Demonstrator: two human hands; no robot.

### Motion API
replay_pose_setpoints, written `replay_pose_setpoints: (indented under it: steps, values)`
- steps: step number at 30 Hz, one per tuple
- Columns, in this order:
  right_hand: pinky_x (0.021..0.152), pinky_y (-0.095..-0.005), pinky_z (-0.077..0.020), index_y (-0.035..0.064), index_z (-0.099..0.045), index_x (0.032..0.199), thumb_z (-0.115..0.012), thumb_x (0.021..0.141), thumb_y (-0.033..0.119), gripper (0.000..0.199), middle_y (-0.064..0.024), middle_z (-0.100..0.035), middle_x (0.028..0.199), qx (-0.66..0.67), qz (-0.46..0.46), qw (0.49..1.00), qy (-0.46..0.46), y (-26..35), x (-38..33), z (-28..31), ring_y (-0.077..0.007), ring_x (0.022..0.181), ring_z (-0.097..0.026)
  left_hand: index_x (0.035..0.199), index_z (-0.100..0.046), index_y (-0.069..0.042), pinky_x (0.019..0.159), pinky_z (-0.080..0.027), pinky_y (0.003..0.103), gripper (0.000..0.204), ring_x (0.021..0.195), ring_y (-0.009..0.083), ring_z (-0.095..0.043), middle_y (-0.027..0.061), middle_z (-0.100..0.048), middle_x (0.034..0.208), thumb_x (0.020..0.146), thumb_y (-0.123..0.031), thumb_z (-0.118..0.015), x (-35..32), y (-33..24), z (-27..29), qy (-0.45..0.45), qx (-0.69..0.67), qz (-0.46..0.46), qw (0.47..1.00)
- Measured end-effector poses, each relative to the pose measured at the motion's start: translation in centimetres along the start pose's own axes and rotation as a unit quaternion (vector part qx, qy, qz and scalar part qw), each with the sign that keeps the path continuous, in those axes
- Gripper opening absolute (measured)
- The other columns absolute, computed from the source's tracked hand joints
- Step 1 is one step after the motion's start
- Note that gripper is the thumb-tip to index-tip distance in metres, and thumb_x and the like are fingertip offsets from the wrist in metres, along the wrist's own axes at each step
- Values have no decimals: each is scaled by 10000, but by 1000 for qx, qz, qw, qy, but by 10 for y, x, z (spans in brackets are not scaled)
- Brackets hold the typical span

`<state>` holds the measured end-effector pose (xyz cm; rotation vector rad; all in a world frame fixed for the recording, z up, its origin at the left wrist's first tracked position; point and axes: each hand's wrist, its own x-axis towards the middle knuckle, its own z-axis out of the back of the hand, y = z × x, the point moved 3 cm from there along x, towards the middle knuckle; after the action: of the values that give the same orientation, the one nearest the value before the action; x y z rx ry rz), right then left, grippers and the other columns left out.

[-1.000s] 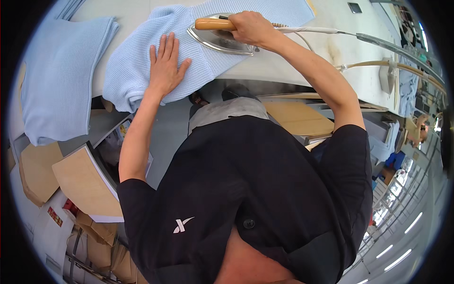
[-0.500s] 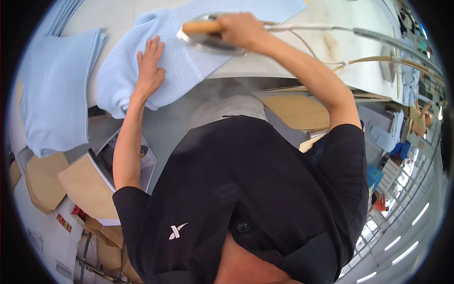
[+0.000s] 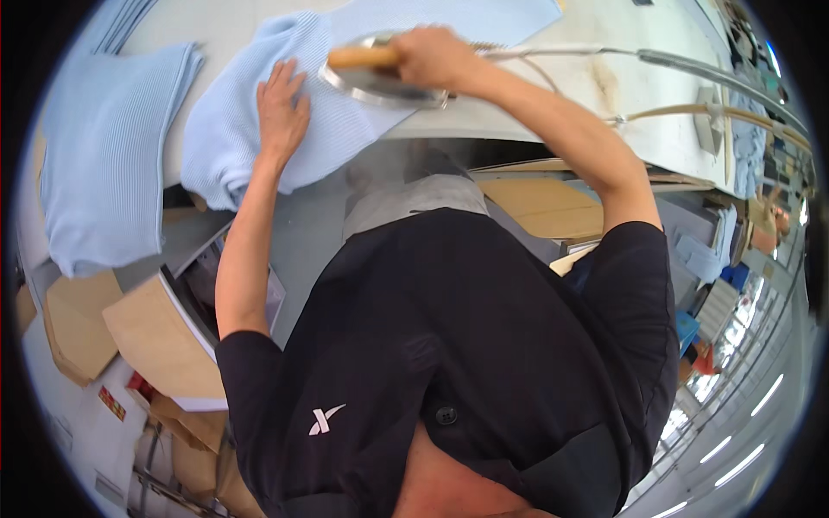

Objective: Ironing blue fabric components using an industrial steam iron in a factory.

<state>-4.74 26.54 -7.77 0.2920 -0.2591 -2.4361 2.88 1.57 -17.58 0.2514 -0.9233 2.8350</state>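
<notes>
**Pale blue knit under the iron**

Pale blue ribbed knit garment [image 3: 285, 129] lies spread across the near part of the white counter [image 3: 553, 95], its lower edge bunched and hanging over the counter's front rim. On top of it, toward its right side, sits a steam iron [image 3: 380, 79] with a shiny metal soleplate and a tan wooden handle, flat on the fabric.

Right hand [image 3: 436, 53] is clamped around the rear of that handle, fingers wrapped fully over it, the arm stretched forward from the shoulder. Left hand [image 3: 281, 108] lies palm down on the knit just to the left of the iron, fingers apart and extended flat, pressing the cloth and holding nothing.

From the iron a grey hose [image 3: 622, 53] and a thin cord run rightward over the counter. A little steam or haze shows below the counter's edge, in front of the person's waist.

Further left on the counter rests a folded stack of the same pale blue knit [image 3: 108, 155], well apart from the piece being pressed, its near end drooping over the edge. Below the counter, brown cardboard boxes [image 3: 155, 337] stand at the left by the floor, and a flat cardboard sheet [image 3: 540, 203] sits to the right under the outstretched arm. The person wears a black short-sleeved shirt [image 3: 466, 363].
</notes>
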Motion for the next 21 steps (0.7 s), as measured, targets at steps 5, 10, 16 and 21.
replay_pose_setpoints:
  steps: [5, 10, 16, 21]
  values:
    - [508, -362, -555, 81, -594, 842, -637, 869, 126, 68, -103, -646, 821, -10, 159, 987, -6, 47, -62, -33, -250, 567, -625, 1244, -711, -38, 1210, -307, 461, 301, 1438, 305, -465, 108, -606, 1450, 966, -129, -640, -7, 7, 15, -12, -82, 27, 996]
    - [558, -399, -566, 66, -600, 856, -630, 886, 144, 88, -103, -619, 819, -37, 90, 994, 51, 20, -66, -18, -288, 575, -642, 1253, -686, 35, 1123, -435, 345, 284, 1324, 265, -581, 122, -645, 1395, 1011, -83, -593, -21, -33, 76, -52, -103, 141, 983]
    - [670, -418, -546, 82, -675, 821, -692, 882, 327, 253, -79, -712, 807, -22, -123, 992, -33, -142, -67, 19, -305, 681, -672, 1257, -674, 67, 1089, -457, 327, 298, 1230, 233, -630, 156, -679, 1325, 1022, -84, -568, -70, -15, 115, -102, -148, 269, 946]
    - [714, -386, -549, 83, -749, 921, -709, 906, 434, 354, -68, -741, 878, -60, -198, 978, -31, -272, -2, 69, -273, 726, -675, 1254, -681, 60, 1067, -475, 319, 297, 1181, 228, -653, 146, -706, 1276, 1018, -76, -563, -43, -37, 103, -117, -127, 324, 930]
